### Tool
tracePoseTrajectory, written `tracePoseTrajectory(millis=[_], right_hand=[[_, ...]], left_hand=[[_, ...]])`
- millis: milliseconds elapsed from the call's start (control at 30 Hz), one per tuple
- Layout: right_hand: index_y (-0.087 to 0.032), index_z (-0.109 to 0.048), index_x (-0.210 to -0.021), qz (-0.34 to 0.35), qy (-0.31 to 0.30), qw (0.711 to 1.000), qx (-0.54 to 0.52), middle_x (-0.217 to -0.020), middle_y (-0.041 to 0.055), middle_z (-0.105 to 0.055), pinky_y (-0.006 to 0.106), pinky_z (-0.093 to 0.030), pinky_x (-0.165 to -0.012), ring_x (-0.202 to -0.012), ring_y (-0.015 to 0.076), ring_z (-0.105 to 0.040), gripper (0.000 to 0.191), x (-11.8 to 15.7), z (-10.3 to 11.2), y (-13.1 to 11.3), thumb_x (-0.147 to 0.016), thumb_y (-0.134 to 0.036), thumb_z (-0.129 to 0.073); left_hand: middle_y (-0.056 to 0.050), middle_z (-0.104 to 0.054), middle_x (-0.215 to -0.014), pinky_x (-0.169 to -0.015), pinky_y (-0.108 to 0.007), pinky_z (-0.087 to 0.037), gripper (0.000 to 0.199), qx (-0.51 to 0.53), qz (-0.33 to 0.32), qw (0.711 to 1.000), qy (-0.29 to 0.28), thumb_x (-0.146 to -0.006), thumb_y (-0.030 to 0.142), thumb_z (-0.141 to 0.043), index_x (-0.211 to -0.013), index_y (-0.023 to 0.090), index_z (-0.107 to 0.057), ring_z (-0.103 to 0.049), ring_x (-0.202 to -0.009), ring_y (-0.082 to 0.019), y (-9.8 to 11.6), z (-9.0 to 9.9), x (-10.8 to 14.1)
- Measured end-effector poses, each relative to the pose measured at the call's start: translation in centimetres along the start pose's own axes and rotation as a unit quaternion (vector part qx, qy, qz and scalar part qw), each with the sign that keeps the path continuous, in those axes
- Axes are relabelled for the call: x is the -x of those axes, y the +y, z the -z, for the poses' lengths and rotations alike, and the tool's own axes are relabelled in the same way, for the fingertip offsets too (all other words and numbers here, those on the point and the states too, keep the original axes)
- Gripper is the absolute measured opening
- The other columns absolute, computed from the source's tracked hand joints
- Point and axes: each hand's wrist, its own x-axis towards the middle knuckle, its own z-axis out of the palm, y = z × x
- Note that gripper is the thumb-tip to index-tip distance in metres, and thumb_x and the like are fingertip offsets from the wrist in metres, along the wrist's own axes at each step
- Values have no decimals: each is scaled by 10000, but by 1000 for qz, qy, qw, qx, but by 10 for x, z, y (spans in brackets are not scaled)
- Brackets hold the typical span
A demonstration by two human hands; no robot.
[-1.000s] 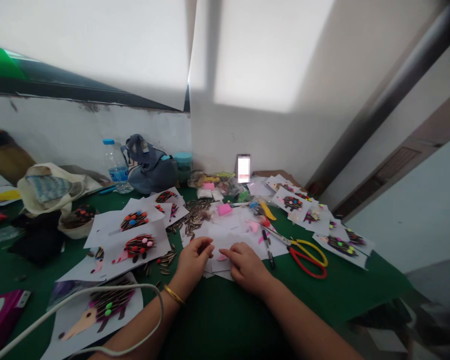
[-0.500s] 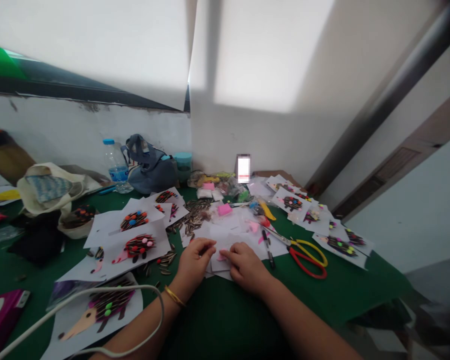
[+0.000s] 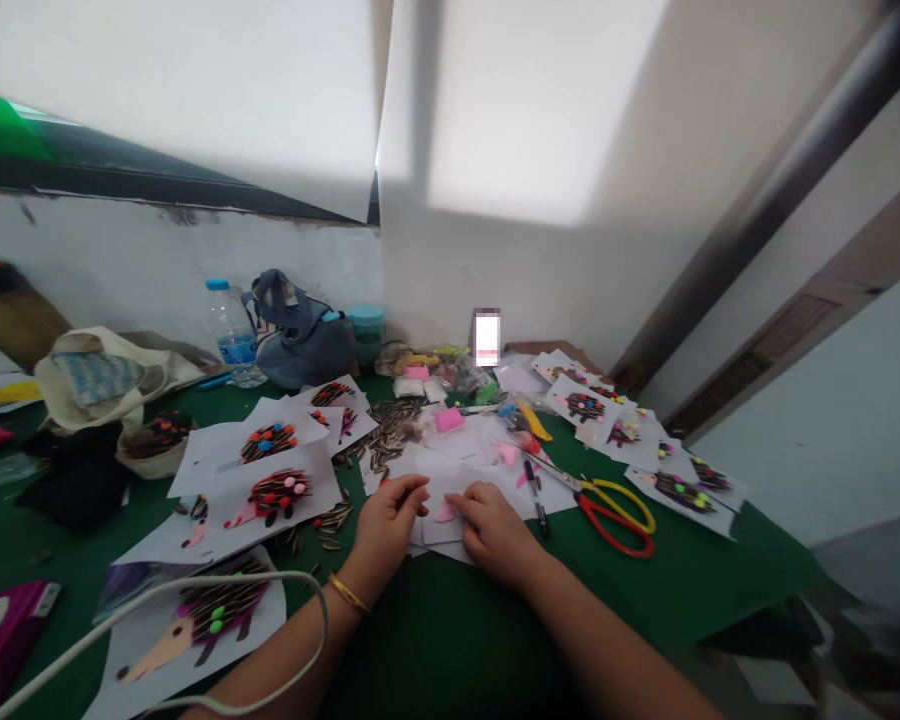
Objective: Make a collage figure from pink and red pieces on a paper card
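Observation:
A flat piece of pink modelling clay lies on a sheet of white paper in front of me. My right hand rests at its right side, fingers curled, with the forefinger reaching onto the clay's edge. To the left, just above the paper, my left hand is closed with thumb and fingertips drawn together; whether anything small is between them I cannot make out. A pink clay block lies farther back. Beside the paper on the right are a black pen and scissors with red and yellow handles.
Hedgehog pictures with seeds and coloured balls lie at left, more pictures at right. Sunflower seeds are heaped behind my left hand. A white cable crosses over my left forearm. A bottle and blue bag stand at the back.
My right hand has shifted slightly to the right, so more of the pink clay shows. My left hand has barely moved.

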Motion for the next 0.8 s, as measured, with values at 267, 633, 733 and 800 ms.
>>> tracePoseTrajectory(millis=[267,633,733,800], right_hand=[[-196,-568,-1294,-5,30,999,-15,-996,78,-536,371,-432,-871,-945,222,-469,574,0,-1,2,-751,-27,-489],[-191,-670,-1158,-7,40,999,-14,-944,71,-548,348,-437,-835,-903,210,-494,442,0,-4,6,-773,-35,-519],[-215,-680,-1151,0,42,999,-22,-954,65,-560,339,-444,-837,-913,205,-506,453,1,-5,8,-770,-27,-523],[-223,-695,-1133,4,43,999,-19,-944,64,-565,340,-446,-832,-907,207,-508,448,1,-5,8,-767,-28,-525]], left_hand=[[-35,-699,-909,-724,-290,-554,174,-14,-66,998,-8,-850,312,-583,-942,215,-695,-703,-758,-167,-12,-2,0],[6,-671,-670,-589,-264,-525,207,-12,-9,1000,-16,-822,369,-589,-863,194,-692,-657,-589,-155,4,0,2],[8,-668,-672,-552,-258,-512,235,-4,5,1000,-11,-806,400,-590,-852,191,-687,-640,-557,-148,4,0,2],[10,-667,-660,-571,-262,-513,232,-11,4,1000,-7,-796,398,-601,-857,193,-689,-643,-570,-153,4,0,1]])
